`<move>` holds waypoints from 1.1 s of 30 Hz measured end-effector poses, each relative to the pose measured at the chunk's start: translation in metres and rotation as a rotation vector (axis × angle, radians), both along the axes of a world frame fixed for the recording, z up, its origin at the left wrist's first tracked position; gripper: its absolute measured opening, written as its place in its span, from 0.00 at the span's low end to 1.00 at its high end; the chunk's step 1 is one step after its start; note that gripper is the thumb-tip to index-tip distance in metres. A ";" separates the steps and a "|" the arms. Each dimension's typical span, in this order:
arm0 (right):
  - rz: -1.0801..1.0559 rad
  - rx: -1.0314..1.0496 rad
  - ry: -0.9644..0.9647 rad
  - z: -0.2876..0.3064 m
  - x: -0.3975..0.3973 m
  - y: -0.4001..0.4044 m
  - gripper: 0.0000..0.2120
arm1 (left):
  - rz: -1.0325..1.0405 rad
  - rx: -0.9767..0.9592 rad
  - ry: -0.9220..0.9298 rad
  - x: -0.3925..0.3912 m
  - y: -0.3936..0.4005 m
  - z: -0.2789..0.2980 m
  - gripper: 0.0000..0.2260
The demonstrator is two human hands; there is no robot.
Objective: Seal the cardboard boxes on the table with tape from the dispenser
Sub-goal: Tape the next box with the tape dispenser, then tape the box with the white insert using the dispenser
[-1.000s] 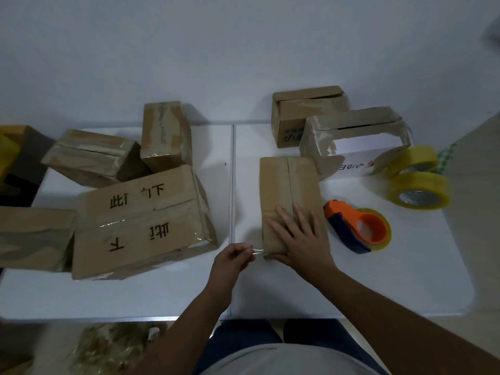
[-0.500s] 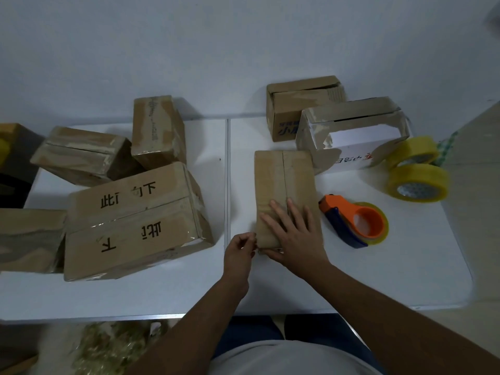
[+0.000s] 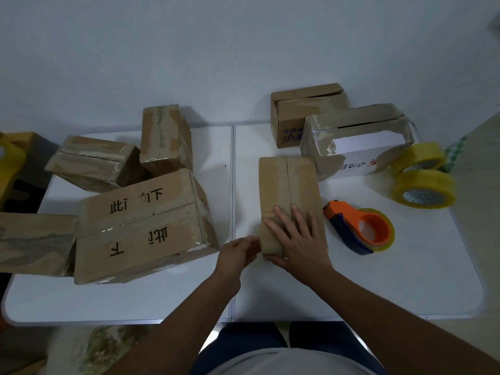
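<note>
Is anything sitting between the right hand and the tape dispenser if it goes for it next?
Nothing visible does. The right hand lies flat on the small box, and the tape dispenser lies just to its right on bare table. The yellow tape rolls sit farther back, out of the path.

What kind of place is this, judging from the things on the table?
Probably a small home or office packing corner: many taped cardboard boxes lie on a white folding table, with an orange tape dispenser and spare rolls of yellow tape.
</note>
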State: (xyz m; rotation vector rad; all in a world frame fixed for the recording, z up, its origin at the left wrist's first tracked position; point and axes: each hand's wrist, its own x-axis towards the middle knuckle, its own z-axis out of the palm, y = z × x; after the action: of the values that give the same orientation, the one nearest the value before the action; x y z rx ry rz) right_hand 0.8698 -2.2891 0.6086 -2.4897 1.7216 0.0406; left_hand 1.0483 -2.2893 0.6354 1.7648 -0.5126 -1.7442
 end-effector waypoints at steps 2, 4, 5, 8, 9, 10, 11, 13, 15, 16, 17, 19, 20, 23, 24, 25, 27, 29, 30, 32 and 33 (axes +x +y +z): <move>-0.001 0.008 0.008 0.000 0.000 -0.001 0.39 | -0.119 -0.007 0.046 0.000 -0.002 0.012 0.10; -0.003 0.015 0.017 -0.001 0.000 -0.001 0.39 | -0.220 -0.024 0.041 0.002 -0.007 0.020 0.09; -0.003 0.019 0.018 0.001 0.000 -0.001 0.38 | -0.249 -0.035 0.042 0.006 -0.008 0.021 0.08; -0.006 0.023 0.020 0.004 0.002 -0.001 0.38 | -0.382 -0.106 0.017 0.016 -0.007 0.018 0.12; -0.009 0.031 0.027 0.005 0.002 -0.001 0.39 | -0.419 -0.133 -0.008 0.016 -0.005 0.016 0.13; -0.009 0.034 0.036 0.005 0.002 -0.001 0.39 | -0.457 -0.161 -0.051 0.015 -0.002 0.015 0.14; -0.009 0.035 0.044 0.005 0.003 -0.002 0.39 | -0.493 -0.193 -0.100 0.012 -0.001 0.014 0.14; -0.005 0.021 0.056 0.005 0.003 -0.004 0.40 | -0.555 -0.258 -0.181 0.009 -0.003 0.011 0.16; 0.009 0.029 0.071 0.005 0.002 -0.004 0.43 | -0.614 -0.304 -0.205 0.007 -0.009 0.010 0.22; 0.015 0.036 0.075 0.003 0.001 -0.005 0.45 | -0.660 -0.331 -0.242 0.006 -0.011 0.009 0.25; 0.017 0.059 0.080 0.002 0.000 -0.005 0.47 | -0.707 -0.363 -0.299 0.004 -0.012 0.007 0.27; 0.049 0.103 0.064 0.003 -0.001 -0.006 0.48 | -0.759 -0.421 -0.411 -0.002 -0.010 0.004 0.29; 0.089 0.099 0.028 0.004 -0.004 -0.007 0.46 | -0.761 -0.441 -0.455 -0.006 -0.007 0.005 0.29; 0.081 0.117 -0.192 0.019 -0.020 -0.020 0.36 | -0.765 -0.439 -0.512 -0.009 -0.008 0.004 0.29; -0.016 0.094 -0.287 0.023 -0.027 -0.023 0.33 | -0.792 -0.408 -0.498 -0.008 -0.011 0.007 0.29; -0.162 0.040 -0.390 0.029 -0.034 -0.024 0.31 | -0.811 -0.387 -0.469 -0.007 -0.015 0.009 0.29; -0.493 -0.040 -0.615 0.031 -0.048 -0.024 0.26 | -0.798 -0.368 -0.431 -0.001 -0.023 0.014 0.30; -0.696 0.062 -0.760 0.031 -0.051 -0.019 0.20 | -0.751 -0.467 -0.529 0.001 -0.033 0.019 0.29; -0.764 0.165 -0.823 0.030 -0.049 -0.018 0.18 | -0.744 -0.559 -0.618 0.000 -0.036 0.021 0.28; -0.818 0.350 -0.946 0.032 -0.040 -0.021 0.19 | -0.776 -0.759 -0.734 -0.004 -0.039 0.022 0.24; -0.788 0.426 -1.009 0.036 -0.033 -0.024 0.20 | -0.854 -0.813 -0.769 -0.006 -0.040 0.020 0.23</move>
State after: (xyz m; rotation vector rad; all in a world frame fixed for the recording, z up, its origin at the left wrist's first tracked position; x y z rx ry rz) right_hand 0.8372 -2.3132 0.6442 -1.0486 1.7438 -0.6888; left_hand 1.0419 -2.3291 0.6557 1.5829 -2.1813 -0.8939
